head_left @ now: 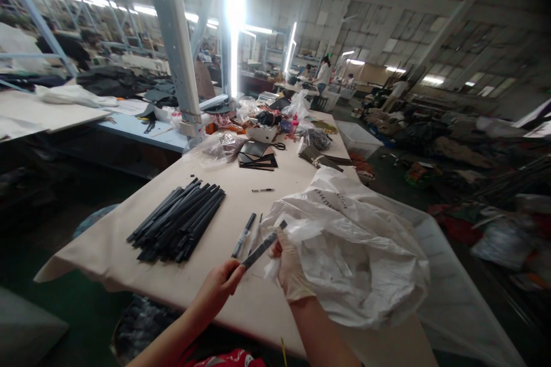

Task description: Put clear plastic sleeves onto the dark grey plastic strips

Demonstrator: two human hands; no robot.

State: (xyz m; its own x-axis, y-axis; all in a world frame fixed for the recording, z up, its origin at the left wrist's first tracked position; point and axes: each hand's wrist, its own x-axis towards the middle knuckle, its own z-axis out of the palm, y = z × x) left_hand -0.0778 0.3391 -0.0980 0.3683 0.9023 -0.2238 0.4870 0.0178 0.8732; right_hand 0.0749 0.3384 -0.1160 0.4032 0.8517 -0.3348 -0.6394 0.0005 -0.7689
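Held between my two hands is a dark flat strip, slanting up to the right above the table's near edge. My left hand, bare, pinches its lower end. The gloved right hand grips it near the upper end, against a crumpled white plastic bag. Just beyond the held strip, another dark strip and a thin piece lie on the table. To the left rests a pile of black strips, roughly lined up. What the bag holds is hidden.
The table carries a pen, flat dark sheets, scissors and a bundle of green strips. A metal post rises at the left edge. Clear plastic bins stand at right. People work far back.
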